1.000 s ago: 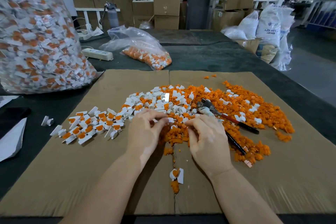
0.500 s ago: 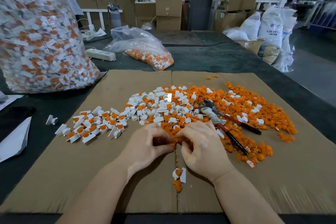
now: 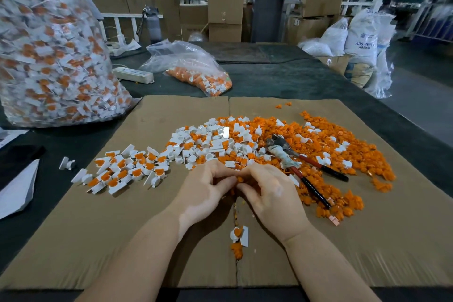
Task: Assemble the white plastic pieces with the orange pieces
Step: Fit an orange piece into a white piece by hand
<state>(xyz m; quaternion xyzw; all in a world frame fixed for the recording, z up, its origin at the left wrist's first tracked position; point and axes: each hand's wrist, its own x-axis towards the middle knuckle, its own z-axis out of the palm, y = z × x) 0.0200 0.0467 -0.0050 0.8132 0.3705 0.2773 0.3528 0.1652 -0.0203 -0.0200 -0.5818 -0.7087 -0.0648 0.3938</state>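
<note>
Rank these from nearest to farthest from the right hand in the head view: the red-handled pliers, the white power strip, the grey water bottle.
From the right hand:
1. Red-handled pliers, just beyond and right of it, lying on the orange pieces.
2. White power strip, far left on the dark table, past the cardboard.
3. Grey water bottle, farther back behind the strip.

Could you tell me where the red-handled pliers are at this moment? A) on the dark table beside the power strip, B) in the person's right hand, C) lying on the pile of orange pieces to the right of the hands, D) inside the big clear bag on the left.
C: the pliers lie on the orange pieces, right of the right hand, untouched by it.
</note>
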